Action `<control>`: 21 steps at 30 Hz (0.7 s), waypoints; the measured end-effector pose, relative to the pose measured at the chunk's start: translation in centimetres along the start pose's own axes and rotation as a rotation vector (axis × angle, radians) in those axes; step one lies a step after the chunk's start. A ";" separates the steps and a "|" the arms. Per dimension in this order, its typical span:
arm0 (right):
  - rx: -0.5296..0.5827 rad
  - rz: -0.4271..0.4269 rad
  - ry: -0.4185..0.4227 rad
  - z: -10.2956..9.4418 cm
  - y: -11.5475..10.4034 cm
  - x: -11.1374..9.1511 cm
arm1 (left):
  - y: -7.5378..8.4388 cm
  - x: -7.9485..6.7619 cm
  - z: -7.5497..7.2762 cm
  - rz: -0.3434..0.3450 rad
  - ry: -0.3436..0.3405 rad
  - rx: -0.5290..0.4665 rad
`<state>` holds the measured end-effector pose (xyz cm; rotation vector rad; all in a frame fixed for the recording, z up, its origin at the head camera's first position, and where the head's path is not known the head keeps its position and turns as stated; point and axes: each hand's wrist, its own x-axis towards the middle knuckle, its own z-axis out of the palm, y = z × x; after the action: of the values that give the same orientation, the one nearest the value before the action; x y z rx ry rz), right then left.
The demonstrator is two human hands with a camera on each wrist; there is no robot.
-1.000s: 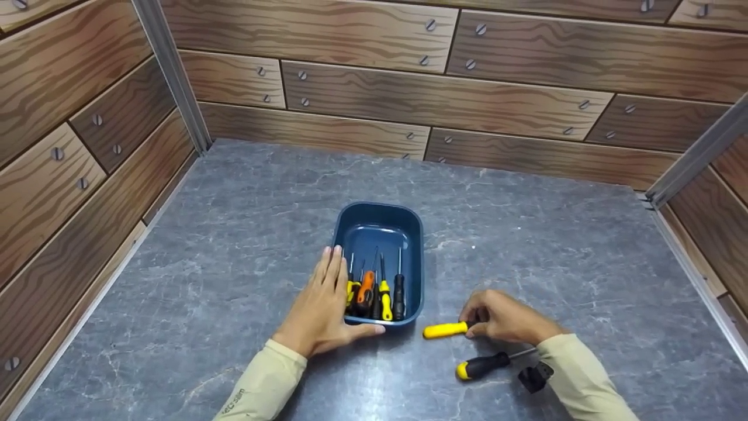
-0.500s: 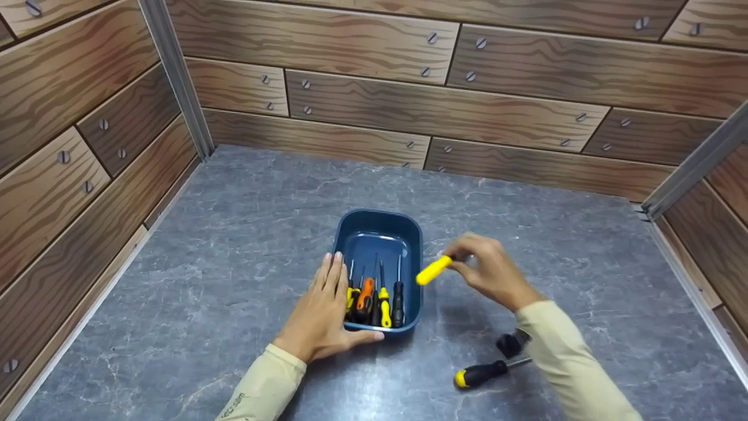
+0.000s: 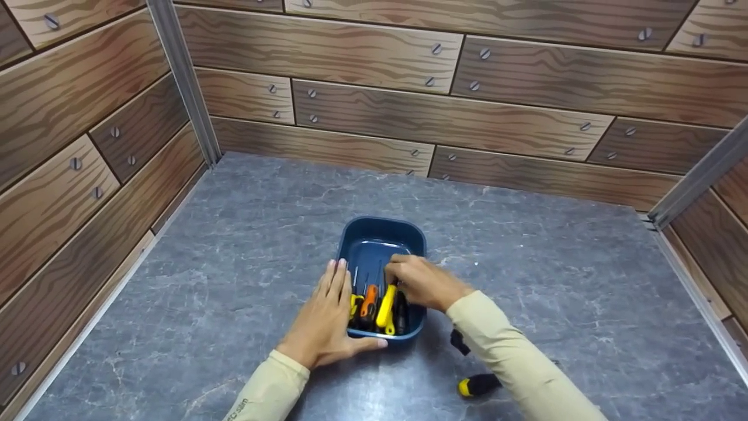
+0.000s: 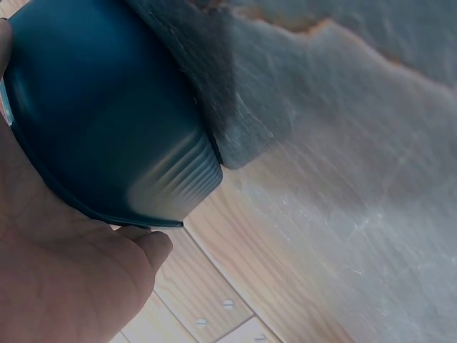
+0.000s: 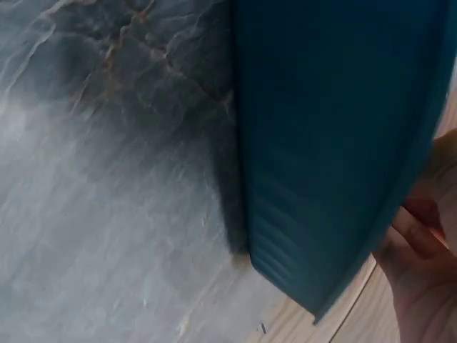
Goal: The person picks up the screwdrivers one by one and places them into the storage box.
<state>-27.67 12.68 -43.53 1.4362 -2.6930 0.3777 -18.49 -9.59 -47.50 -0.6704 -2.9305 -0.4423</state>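
Note:
A dark blue plastic bin [image 3: 383, 223] stands on the grey marbled table. My left hand [image 3: 320, 318] rests against its left wall with straight fingers, the thumb along the near rim. In the left wrist view that hand [image 4: 71, 271] lies at the bin's rim. My right hand [image 3: 425, 282] reaches in over the right wall and pinches a yellow-handled screwdriver [image 3: 386, 307] near the handle's far end; its shaft is hidden. Beneath and around it lie several screwdrivers, among them an orange-and-black one [image 3: 369, 304] and a black one [image 3: 401, 316].
A black screwdriver with a yellow end [image 3: 476, 386] lies on the table, partly under the right sleeve. A small black object [image 3: 459, 342] shows beside that forearm. Wood-print walls [image 3: 362, 99] enclose the table at the back and sides.
My right hand has picked the yellow-handled screwdriver up from the table and carried it left into the bin. My left hand stays at the bin. The view has tilted up slightly.

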 end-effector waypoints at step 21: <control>0.235 0.127 0.120 -3.0 0.5 -4.5 | 0.0 -0.2 0.4 -0.007 0.005 -0.022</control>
<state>-25.71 17.28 -41.44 1.2481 -2.7223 0.7864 -18.30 -9.54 -47.89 -0.6615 -2.9277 -0.4768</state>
